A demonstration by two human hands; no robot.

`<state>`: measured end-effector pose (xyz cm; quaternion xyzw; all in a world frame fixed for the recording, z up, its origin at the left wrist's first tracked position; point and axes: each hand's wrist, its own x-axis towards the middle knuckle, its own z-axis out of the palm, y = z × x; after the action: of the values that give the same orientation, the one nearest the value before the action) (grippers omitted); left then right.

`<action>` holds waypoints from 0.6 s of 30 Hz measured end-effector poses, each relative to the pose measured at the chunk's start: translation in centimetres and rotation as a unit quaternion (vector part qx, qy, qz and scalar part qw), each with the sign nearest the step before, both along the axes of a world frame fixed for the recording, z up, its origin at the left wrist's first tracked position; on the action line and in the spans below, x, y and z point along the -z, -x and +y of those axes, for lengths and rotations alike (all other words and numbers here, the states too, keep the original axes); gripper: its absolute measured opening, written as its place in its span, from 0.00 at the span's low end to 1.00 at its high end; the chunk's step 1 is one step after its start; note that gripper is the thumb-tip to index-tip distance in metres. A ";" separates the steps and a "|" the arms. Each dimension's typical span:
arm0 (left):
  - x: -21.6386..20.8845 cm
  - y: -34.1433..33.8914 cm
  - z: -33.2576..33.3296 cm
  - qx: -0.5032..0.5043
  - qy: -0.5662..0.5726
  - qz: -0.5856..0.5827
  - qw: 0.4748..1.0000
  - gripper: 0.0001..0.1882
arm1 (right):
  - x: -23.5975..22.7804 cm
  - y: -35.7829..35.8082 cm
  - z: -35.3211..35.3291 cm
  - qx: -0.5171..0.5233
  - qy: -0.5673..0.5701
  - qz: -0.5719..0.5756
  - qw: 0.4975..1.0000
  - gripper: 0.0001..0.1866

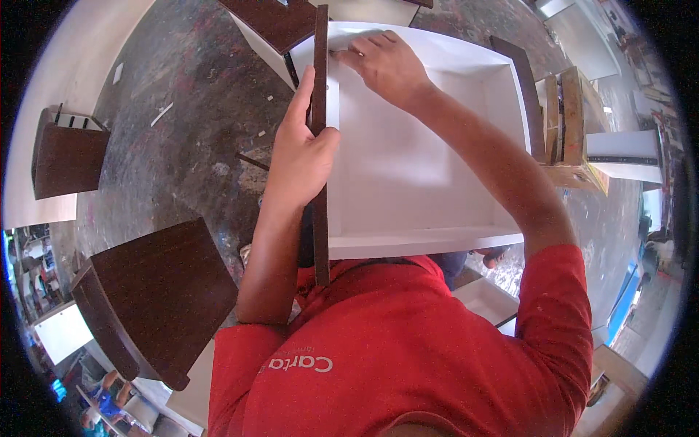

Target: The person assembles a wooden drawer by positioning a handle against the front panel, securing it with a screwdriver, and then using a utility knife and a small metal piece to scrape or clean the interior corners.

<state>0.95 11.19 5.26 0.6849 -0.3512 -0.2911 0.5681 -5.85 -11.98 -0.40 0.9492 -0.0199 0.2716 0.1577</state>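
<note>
A white drawer (408, 160) with a dark brown front panel (321, 218) lies before me, its open side facing up. The panel stands on edge along the drawer's left side. My left hand (302, 156) grips this panel from outside, its thumb over the top edge and a finger stretched along the face. Reaching over the drawer, my right hand (393, 71) has its fingers bent together at the far left corner, against the panel's inner side. Whatever those fingertips pinch is too small to make out.
Dark brown cabinet pieces stand beyond the drawer (284, 22) and at lower left (160, 291); a smaller brown-fronted unit (71, 160) is at far left. Wooden crating (575, 131) stands on the right. The stained concrete floor (196, 131) holds scraps. Another person (113, 397) is at lower left.
</note>
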 end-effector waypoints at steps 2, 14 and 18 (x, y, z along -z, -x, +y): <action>0.2 0.0 0.1 0.000 -0.009 -0.010 1.000 0.45 | -0.1 0.4 0.2 0.010 -0.013 0.014 1.000 0.17; 0.3 0.2 0.2 0.014 0.015 0.029 0.999 0.46 | 0.6 0.0 -0.3 0.012 -0.052 -0.030 0.998 0.17; -0.2 0.1 0.3 0.006 0.006 0.029 1.000 0.46 | 0.3 0.4 -0.7 0.020 -0.067 -0.035 0.997 0.17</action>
<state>0.82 11.47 5.45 0.6708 -0.3400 -0.3125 0.5803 -6.24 -12.71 -0.69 0.9468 -0.0630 0.2998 0.0985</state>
